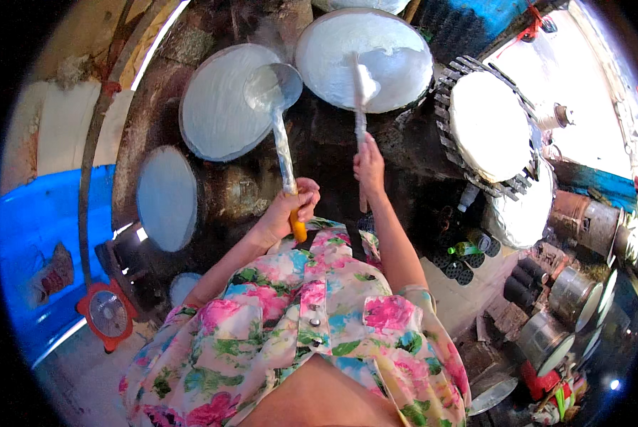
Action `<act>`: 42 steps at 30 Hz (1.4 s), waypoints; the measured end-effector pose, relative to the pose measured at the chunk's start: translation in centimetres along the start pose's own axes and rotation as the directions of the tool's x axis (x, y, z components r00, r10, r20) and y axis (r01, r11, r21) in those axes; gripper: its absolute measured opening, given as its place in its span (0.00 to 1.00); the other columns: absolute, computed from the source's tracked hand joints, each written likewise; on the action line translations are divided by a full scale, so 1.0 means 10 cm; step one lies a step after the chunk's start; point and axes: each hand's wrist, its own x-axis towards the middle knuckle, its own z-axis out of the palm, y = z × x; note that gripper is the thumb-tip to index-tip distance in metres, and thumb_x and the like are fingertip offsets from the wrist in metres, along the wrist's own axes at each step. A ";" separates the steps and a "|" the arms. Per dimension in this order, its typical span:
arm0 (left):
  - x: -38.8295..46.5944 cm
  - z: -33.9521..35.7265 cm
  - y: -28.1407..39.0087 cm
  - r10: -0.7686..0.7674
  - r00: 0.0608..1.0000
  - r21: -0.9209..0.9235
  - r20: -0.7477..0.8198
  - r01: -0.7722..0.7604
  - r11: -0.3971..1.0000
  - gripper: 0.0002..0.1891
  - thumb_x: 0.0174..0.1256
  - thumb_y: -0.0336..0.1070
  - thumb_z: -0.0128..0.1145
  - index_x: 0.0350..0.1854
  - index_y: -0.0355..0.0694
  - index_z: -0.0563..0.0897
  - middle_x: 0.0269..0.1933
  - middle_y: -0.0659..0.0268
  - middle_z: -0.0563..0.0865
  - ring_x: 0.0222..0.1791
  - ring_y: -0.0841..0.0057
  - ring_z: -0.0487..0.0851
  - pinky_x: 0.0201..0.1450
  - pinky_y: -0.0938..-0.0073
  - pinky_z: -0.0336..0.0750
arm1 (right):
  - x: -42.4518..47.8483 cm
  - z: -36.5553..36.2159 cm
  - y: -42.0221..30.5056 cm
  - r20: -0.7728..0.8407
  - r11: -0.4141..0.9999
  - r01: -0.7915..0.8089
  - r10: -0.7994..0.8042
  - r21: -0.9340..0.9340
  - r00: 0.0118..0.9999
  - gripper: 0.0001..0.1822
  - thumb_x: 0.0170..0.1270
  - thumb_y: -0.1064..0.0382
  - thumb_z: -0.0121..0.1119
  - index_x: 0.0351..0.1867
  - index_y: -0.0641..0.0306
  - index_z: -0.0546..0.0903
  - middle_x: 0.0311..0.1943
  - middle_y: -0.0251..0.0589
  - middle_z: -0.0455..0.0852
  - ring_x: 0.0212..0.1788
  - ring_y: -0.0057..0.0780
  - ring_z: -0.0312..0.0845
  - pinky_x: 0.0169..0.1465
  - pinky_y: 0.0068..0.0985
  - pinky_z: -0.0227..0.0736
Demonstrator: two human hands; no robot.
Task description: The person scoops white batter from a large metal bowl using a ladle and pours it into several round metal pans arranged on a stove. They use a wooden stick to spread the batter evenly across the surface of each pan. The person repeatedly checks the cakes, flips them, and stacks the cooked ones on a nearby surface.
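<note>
My left hand (297, 205) is closed around the yellow handle of a long-handled metal ladle (283, 147). The ladle's round bowl reaches over the right edge of a large round pan of whitish liquid or batter (223, 115). In my right hand (369, 165) is a long flat stick or spatula (360, 117), held upright in the picture. Its far end lies over a second round whitish pan surface (340, 58), beside a bright white patch. Whether the stick touches that surface, I cannot tell.
A white round slab rests on a dark slatted rack (444, 125) at right. Another round pan (167, 197) stands left. Perforated black cylinders (473, 260), bottles and metal pots (543, 333) are at lower right. A red fan (107, 315) stands lower left.
</note>
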 end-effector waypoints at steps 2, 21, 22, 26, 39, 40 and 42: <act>-0.02 -0.03 -0.01 -0.026 1.000 -0.002 -0.001 0.026 1.000 0.09 0.67 0.33 0.59 0.47 0.41 0.78 0.29 0.70 0.75 0.20 0.87 0.67 0.21 0.86 0.62 | -0.08 -0.04 -0.15 -0.087 1.000 0.002 -0.001 0.015 0.996 0.20 0.76 0.55 0.44 0.67 0.44 0.70 0.20 0.27 0.70 0.17 0.13 0.64 0.19 0.15 0.62; -0.05 0.12 0.09 -0.160 0.973 0.135 0.166 0.138 0.981 0.14 0.62 0.39 0.64 0.48 0.41 0.82 0.29 0.67 0.77 0.30 0.79 0.74 0.39 0.72 0.70 | 0.05 -0.34 -0.03 0.206 0.860 0.334 -0.273 -0.385 0.940 0.18 0.76 0.54 0.47 0.63 0.43 0.76 0.21 0.27 0.72 0.21 0.15 0.65 0.25 0.18 0.64; -0.04 0.12 0.09 -0.171 0.973 0.163 0.158 0.145 0.976 0.14 0.62 0.40 0.65 0.48 0.43 0.82 0.30 0.67 0.77 0.31 0.78 0.75 0.40 0.71 0.71 | 0.04 -0.43 -0.01 0.130 0.922 0.181 -0.144 -0.342 0.981 0.19 0.75 0.55 0.48 0.64 0.46 0.75 0.21 0.28 0.72 0.21 0.16 0.66 0.26 0.19 0.65; 0.04 0.08 0.07 -0.190 0.954 0.172 0.234 0.152 0.973 0.17 0.59 0.37 0.67 0.49 0.41 0.82 0.34 0.64 0.80 0.36 0.75 0.78 0.47 0.69 0.72 | 0.03 -0.79 -0.49 -0.079 0.965 -0.021 0.000 -0.263 0.997 0.21 0.75 0.53 0.48 0.67 0.44 0.72 0.20 0.25 0.70 0.19 0.13 0.64 0.23 0.15 0.63; 0.15 0.22 0.00 -0.180 0.975 0.312 0.132 0.131 0.941 0.16 0.61 0.37 0.64 0.49 0.38 0.81 0.37 0.62 0.79 0.37 0.73 0.79 0.49 0.65 0.76 | 0.49 -1.13 -0.54 -0.069 0.312 0.105 -0.499 -0.944 0.864 0.30 0.67 0.56 0.58 0.68 0.23 0.65 0.31 0.40 0.76 0.32 0.44 0.80 0.37 0.40 0.76; 0.16 0.26 -0.01 -0.136 0.986 0.283 0.099 0.103 0.954 0.14 0.62 0.36 0.61 0.49 0.38 0.80 0.36 0.63 0.79 0.34 0.74 0.78 0.48 0.65 0.76 | 0.60 -1.12 -0.63 -0.100 0.287 0.050 -0.483 -0.957 0.870 0.29 0.66 0.56 0.58 0.68 0.25 0.66 0.32 0.40 0.76 0.34 0.43 0.80 0.38 0.41 0.76; 0.19 0.32 -0.01 -0.044 0.998 0.227 0.048 0.032 0.973 0.14 0.62 0.33 0.60 0.51 0.39 0.80 0.36 0.64 0.77 0.34 0.76 0.76 0.42 0.67 0.75 | 0.81 -1.14 -0.77 -0.126 0.331 0.045 -0.476 -0.943 0.870 0.28 0.67 0.56 0.57 0.67 0.27 0.67 0.34 0.41 0.78 0.37 0.43 0.81 0.40 0.41 0.76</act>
